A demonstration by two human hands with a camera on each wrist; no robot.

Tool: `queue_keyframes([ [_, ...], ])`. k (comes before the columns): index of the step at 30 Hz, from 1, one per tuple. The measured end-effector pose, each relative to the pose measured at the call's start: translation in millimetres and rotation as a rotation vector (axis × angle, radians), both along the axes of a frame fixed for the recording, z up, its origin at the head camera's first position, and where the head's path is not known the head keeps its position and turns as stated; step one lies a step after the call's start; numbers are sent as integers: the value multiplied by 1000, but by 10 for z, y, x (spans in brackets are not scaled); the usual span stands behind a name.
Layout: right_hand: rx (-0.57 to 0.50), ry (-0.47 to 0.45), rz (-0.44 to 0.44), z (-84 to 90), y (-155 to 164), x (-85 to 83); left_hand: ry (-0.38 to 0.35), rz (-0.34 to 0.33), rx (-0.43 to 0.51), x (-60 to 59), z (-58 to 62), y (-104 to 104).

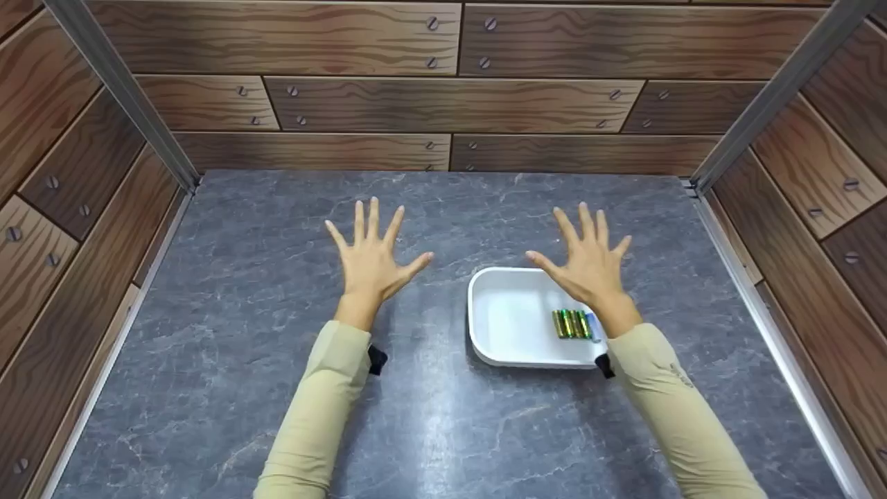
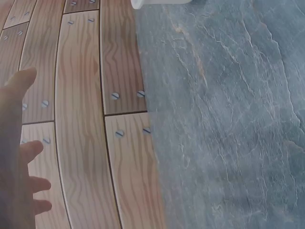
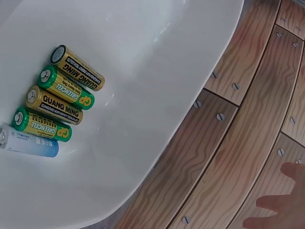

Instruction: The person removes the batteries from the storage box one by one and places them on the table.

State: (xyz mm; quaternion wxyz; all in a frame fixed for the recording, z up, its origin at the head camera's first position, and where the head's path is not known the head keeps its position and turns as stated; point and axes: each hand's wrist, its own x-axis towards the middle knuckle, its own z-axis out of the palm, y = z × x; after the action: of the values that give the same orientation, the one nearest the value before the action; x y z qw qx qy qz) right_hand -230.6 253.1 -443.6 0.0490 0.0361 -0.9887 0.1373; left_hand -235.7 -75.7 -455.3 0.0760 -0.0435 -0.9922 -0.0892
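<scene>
Your tray (image 1: 500,312) is plain white, and in it you have five batteries (image 3: 50,108): two gold with black lettering, two green with a gold band, and one pale blue and white. The tabletop (image 1: 277,346) under your hands is dark grey with thin lighter veins, like marble. The walls (image 1: 360,41) around you carry a brown wood-grain plank pattern dotted with grey screw heads, framed by silver corner posts (image 1: 118,83). Your sleeves (image 1: 319,409) are a pale yellowish beige.

Grey marble-look tabletop (image 1: 277,346), wood-plank walls with screws (image 1: 360,104), metal corner posts (image 1: 118,83)
</scene>
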Motion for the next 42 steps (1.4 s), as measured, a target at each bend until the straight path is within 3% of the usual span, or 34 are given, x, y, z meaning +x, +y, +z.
queue_keyframes([
  [5, -59, 9, 22, -19, 54, 59, 21, -12, 33, 58, -24, -25],
  [9, -135, 36, 40, -51, 110, 118, 80, -27, 81, 122, -64, -52],
  [19, -355, 28, 99, -168, 331, 208, 267, -187, 244, 290, -306, -77],
  [31, -419, 18, 99, -430, 652, 334, 307, -179, 338, 412, -542, -115],
  [42, -652, -57, 21, -709, 939, 474, 350, -163, 381, 485, -681, -72],
])
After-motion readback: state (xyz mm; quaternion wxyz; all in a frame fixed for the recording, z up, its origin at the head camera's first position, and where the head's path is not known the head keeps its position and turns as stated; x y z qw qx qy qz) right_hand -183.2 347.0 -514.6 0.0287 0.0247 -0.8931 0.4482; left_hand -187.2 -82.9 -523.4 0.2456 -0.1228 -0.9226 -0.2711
